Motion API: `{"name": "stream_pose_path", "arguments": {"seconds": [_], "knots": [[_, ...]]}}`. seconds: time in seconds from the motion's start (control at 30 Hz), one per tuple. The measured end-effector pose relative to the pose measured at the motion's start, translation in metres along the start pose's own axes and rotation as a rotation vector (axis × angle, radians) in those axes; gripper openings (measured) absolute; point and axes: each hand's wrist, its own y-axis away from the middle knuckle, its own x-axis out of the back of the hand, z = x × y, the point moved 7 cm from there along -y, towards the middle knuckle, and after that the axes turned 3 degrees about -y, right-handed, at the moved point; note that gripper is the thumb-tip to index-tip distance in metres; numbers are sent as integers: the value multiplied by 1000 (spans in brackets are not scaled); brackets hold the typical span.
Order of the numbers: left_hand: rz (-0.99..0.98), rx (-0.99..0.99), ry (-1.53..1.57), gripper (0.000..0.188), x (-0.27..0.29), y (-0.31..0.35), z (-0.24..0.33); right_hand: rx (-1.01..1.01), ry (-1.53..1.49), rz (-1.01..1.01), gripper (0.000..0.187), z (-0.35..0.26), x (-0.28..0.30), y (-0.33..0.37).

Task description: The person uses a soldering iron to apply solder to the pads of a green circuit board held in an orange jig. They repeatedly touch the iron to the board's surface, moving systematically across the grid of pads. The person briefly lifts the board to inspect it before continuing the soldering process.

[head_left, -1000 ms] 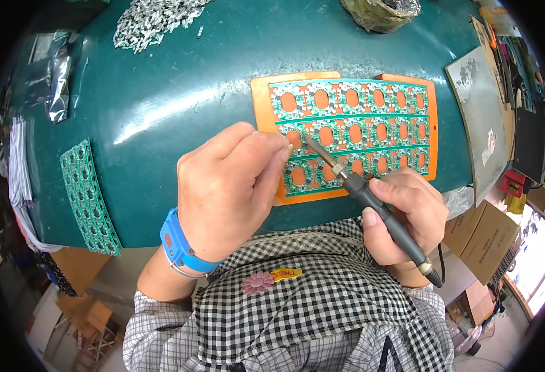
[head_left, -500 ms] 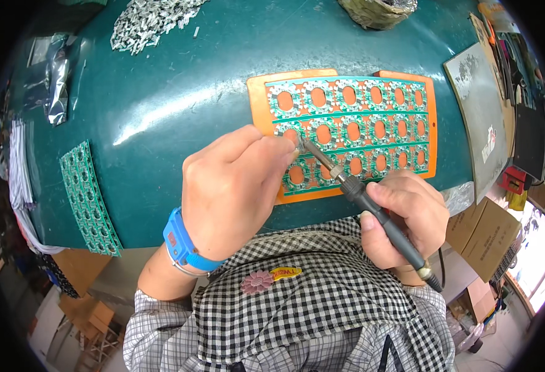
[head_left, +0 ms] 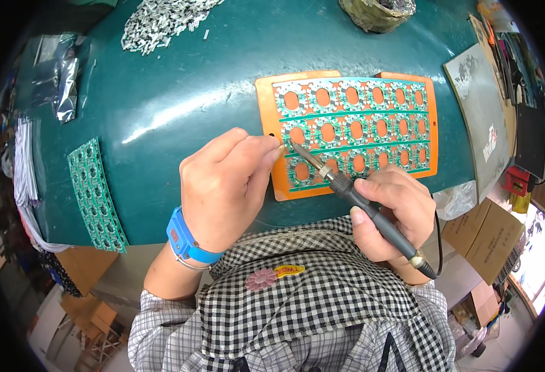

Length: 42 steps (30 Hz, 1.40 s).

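From where I stand, the green board (head_left: pixel 368 130) lies in an orange tray (head_left: pixel 266 102) on the table (head_left: pixel 136 93), in front of the person, a little to the right. The right hand (head_left: pixel 399 214) grips the iron (head_left: pixel 364 201) by its dark handle, thumb along the near side. The iron's tip slants down to the leftmost cell of the middle row; I can't tell whether it touches. The left hand (head_left: pixel 223 183) is pinched, thumb against forefinger, at the tray's left edge beside that tip; whether anything sits between the fingertips, I can't tell. A second board (head_left: pixel 97 195) lies well to the left, and a pile of small parts (head_left: pixel 167 25) sits beyond.
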Motion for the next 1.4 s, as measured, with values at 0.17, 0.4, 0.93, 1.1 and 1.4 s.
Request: {"name": "stream_pose_path", "arguments": {"seconds": [0.17, 0.4, 0.93, 1.1, 1.4], "knots": [[-24, 7, -3, 14, -1, 1, -1, 9, 39, -7, 28, -5, 0, -1], [-50, -12, 39, 14, -5, 5, -2, 44, 72, -16, 30, -12, -5, 1], [-103, 111, 155, 8, 0, 41, 2, 76, -59, -14, 29, -18, 5, 28], [-97, 63, 102, 8, -1, 39, 6, 81, -26, -14, 29, -20, -1, 27], [-105, 44, 53, 9, -1, 39, 11, 102, 35, -3, 28, -24, -3, 31]]}}
